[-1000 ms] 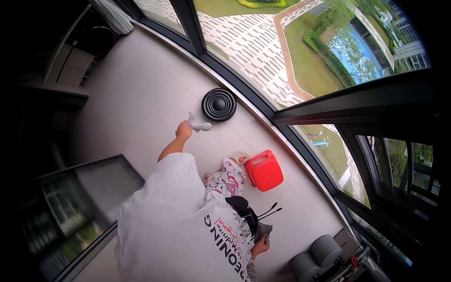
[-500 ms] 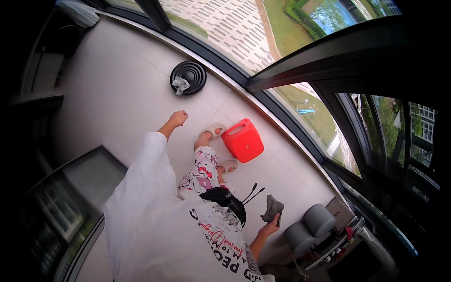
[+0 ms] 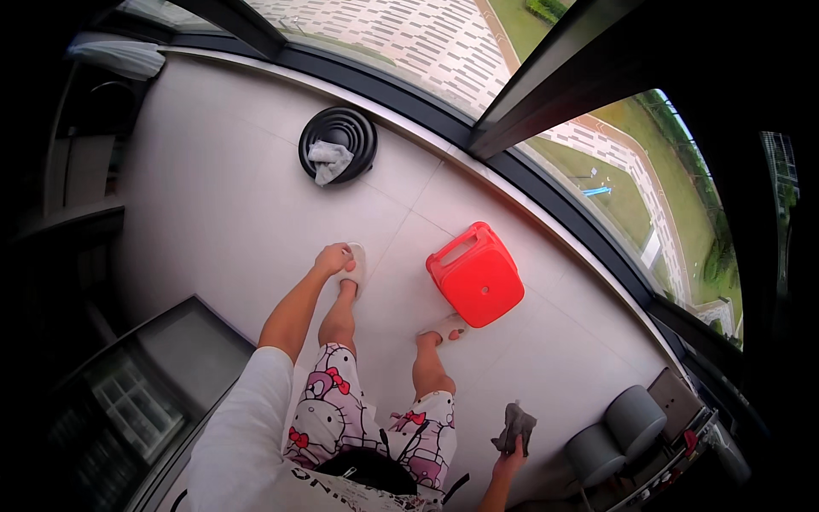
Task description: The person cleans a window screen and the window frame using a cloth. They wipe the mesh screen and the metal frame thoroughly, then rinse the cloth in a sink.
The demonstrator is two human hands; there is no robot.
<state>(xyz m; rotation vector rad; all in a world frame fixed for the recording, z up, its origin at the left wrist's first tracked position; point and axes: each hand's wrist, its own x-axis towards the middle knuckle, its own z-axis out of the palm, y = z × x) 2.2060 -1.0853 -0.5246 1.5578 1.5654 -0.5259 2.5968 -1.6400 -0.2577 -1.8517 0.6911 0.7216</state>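
Observation:
My right hand grips a crumpled dark grey cloth at the lower right, held up over the floor. In front of my left foot, my left hand hangs with its fingers curled in, and nothing shows in it. Between and beyond the hands, a red plastic stool with a handle slot stands on the floor by my right foot. Farther off lies a round black ringed basin, with a pale grey cloth bunched on it. Neither hand touches the stool or basin.
A dark-framed window with a low sill runs along the far and right side. Grey cylinders stand by a rack at the lower right. A dark glass-fronted cabinet is at my left. Light tiles cover the floor.
My view has shifted, and my legs now stand farther apart. My left hand has come down in front of my left foot. The grey cloth stays in my right hand.

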